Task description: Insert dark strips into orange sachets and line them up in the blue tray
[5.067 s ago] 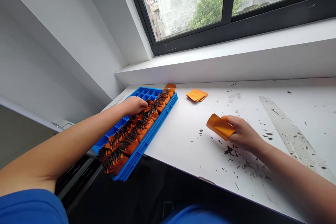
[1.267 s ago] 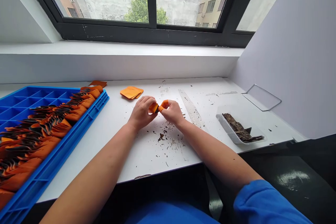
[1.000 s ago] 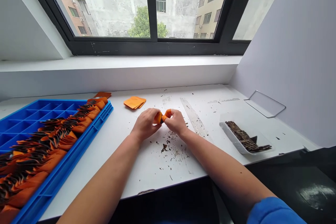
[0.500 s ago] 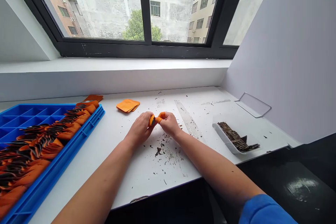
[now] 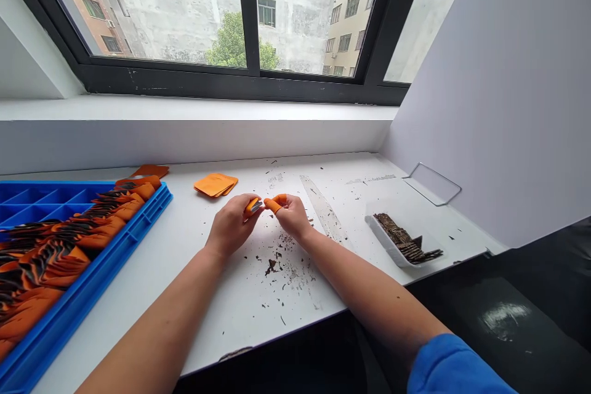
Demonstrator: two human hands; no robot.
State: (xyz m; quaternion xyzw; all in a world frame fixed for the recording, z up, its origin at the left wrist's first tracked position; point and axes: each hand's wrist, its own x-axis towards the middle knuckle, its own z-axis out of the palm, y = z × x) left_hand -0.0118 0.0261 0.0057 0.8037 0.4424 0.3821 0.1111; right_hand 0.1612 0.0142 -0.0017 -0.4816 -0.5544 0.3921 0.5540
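Observation:
Above the middle of the white table, my left hand (image 5: pixel 227 228) is closed around a small folded orange piece (image 5: pixel 252 205) with a grey-dark inner side. Close against it is my right hand (image 5: pixel 292 217), its thumb and a finger wearing orange finger covers (image 5: pixel 273 204). Those fingertips are pinched together beside the end of the folded piece; what they hold, if anything, is too small to make out. A short stack of flat orange squares (image 5: pixel 215 184) lies just beyond my left hand.
On the left, a blue compartment tray (image 5: pixel 124 234) carries rows of folded orange-and-black pieces (image 5: pixel 69 265). Dark brown strips (image 5: pixel 401 240) lie in a clear plastic box (image 5: pixel 390 249) at right. A bent wire frame (image 5: pixel 436 204) is behind it. Dark crumbs (image 5: pixel 271 266) litter the table.
My fingertips have drawn slightly apart, and the grey inner side of the folded piece shows more. The whole view has shifted a little, so things appear further left.

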